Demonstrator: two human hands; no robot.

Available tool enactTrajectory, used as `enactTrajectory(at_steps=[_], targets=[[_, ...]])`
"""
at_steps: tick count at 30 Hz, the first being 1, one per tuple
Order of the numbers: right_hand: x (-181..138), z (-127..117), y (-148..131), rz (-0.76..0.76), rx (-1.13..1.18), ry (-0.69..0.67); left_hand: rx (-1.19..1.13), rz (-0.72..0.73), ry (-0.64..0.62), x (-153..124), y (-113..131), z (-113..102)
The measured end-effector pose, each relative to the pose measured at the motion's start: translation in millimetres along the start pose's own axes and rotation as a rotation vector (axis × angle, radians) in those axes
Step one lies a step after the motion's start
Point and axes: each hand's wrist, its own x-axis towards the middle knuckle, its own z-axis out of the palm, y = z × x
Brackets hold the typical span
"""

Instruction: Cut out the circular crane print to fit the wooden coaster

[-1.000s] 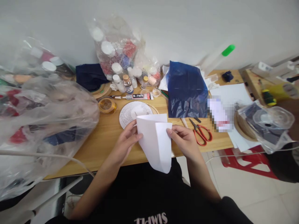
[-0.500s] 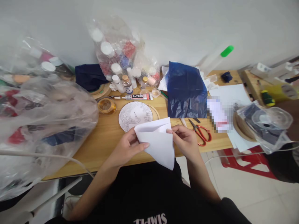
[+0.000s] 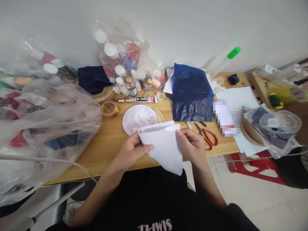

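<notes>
Between my hands, above the table's front edge, is a sheet of white paper (image 3: 163,147) folded over on itself, its loose lower corner hanging down. My left hand (image 3: 136,149) pinches the paper's left fold, thumb in front and fingers behind. At the upper right edge, my right hand (image 3: 192,142) grips it between thumb and fingers. Just beyond the paper lies a round white disc with a line drawing of a crane (image 3: 138,118), partly covered by the paper. Red-handled pliers (image 3: 209,138) rest right of my right hand.
A dark blue plastic sheet (image 3: 192,93) lies behind the paper. Further back are a B-7000 glue tube (image 3: 141,99), small bottles (image 3: 131,86) and a bag of jars (image 3: 120,48). A big clear bag (image 3: 60,112) fills the left. A spool (image 3: 279,122) stands right, above a red stool (image 3: 257,166).
My right hand has moved its hold slightly right and brought the front layer's edge up, so the paper lies more closely folded. My left hand stays nearly still.
</notes>
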Motion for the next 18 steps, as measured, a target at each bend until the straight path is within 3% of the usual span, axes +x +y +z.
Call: enactTrajectory(at_steps=[4, 11, 18], targets=[[-2, 3, 1, -0.032, -0.007, 0.116, -0.016, -0.014, -0.020, 2, -1, 2], [-3, 4, 2, -0.093, -0.039, 0.027, -0.010, -0.010, -0.055, 1, 1, 7], [-7, 8, 7, -0.024, 0.017, 0.120, 0.024, -0.036, -0.060, 1, -1, 12]])
